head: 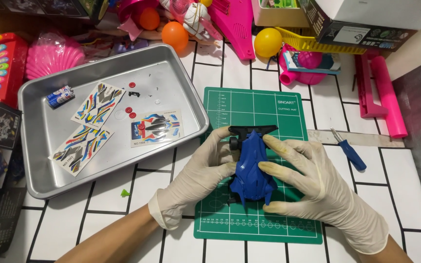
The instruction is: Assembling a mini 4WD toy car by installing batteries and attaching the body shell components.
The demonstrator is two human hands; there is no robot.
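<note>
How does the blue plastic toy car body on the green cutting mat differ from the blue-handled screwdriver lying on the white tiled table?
The blue plastic toy car body is held between both gloved hands, the left hand and the right hand; the blue-handled screwdriver lies untouched. The car body sits on the green cutting mat, while the screwdriver rests on the white tiled table beside it. The car body is broad and sculpted; the screwdriver is slim and straight. Both are blue.

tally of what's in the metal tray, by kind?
Metal tray contents:
Sticker sheets: 4
Red round parts: 4
Small batteries: 1
Small black parts: 1
Total: 10; smaller specks too small to tell.
</note>
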